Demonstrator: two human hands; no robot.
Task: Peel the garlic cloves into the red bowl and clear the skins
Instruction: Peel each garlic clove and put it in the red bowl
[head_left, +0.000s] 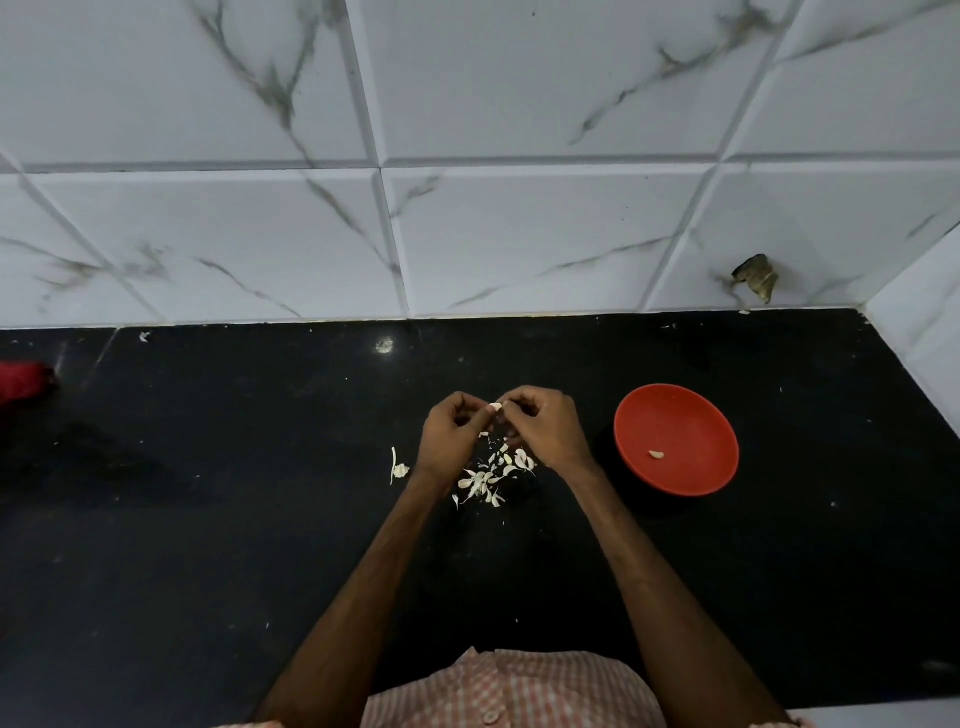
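Both hands meet over the middle of the black counter (208, 519). My left hand (451, 439) and my right hand (543, 428) pinch a small pale garlic clove (496, 406) between their fingertips. Below the hands lies a scatter of white garlic skins (488, 478), with one larger skin piece (399, 467) off to the left. The red bowl (691, 415) stands to the right of my right hand, and one peeled clove (656, 454) lies inside it.
A white marble-tiled wall (467, 208) rises behind the counter and turns a corner at the right. A red object (23, 379) sits at the far left edge. A dark chipped patch (756, 277) marks the wall near the right corner.
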